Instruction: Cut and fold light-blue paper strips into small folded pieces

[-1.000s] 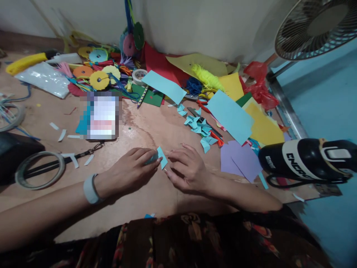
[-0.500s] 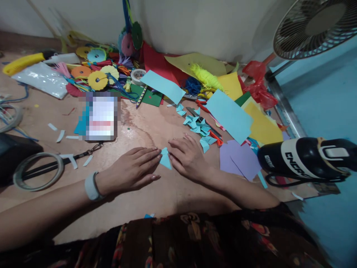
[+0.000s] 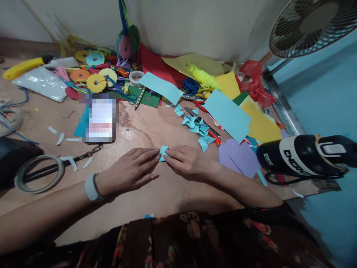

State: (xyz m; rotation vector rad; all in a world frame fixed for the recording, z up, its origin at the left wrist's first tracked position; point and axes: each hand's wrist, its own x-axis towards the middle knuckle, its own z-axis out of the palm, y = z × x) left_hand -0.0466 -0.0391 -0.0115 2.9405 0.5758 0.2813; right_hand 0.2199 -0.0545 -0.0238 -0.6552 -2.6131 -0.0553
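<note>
A small folded piece of light-blue paper (image 3: 163, 153) lies on the brown table between my hands. My left hand (image 3: 129, 167) rests nearly flat, its long fingers together and their tips pressing the paper's left side. From the right, my right hand (image 3: 188, 160) bends its fingers onto the paper's right side, pinching it. Fingertips cover part of both paper edges. Beyond my right hand sits a pile of folded light-blue paper pieces (image 3: 195, 124), close to a cutter (image 3: 192, 111).
A phone with a blurred screen (image 3: 100, 119) lies ahead on the left. A tape ring (image 3: 39, 190) sits beside my left forearm. A black bottle (image 3: 304, 156) lies right of purple paper (image 3: 244, 158). Yarn, coloured paper and paper discs (image 3: 96, 82) line the wall.
My right hand has shifted left and its fingers have closed onto the paper. The paper's lower point no longer shows; it now looks shorter and more compact. My left hand stays nearly in place.
</note>
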